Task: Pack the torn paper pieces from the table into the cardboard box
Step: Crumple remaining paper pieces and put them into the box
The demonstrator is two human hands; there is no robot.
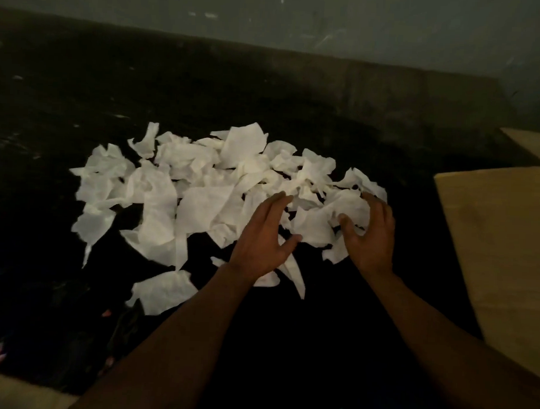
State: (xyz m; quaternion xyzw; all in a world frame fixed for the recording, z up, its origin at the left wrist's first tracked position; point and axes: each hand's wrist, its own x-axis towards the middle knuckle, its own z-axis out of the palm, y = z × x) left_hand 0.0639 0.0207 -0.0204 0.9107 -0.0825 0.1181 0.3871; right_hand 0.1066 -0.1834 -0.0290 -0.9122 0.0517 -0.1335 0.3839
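Observation:
A wide heap of torn white paper pieces (199, 186) lies spread on the dark table (67, 111). My left hand (263, 237) rests flat on the heap's near right part, fingers apart and pointing away. My right hand (370, 235) curls around the heap's right edge, with its thumb and fingers cupped against a bunch of pieces there. The cardboard box (500, 243) stands at the right edge of the view, close beside my right hand; its inside is out of sight.
A grey wall (299, 18) runs behind the table. One loose paper piece (163, 291) lies apart near the front. A tan cardboard edge (11, 391) shows at the bottom left corner. The scene is dim.

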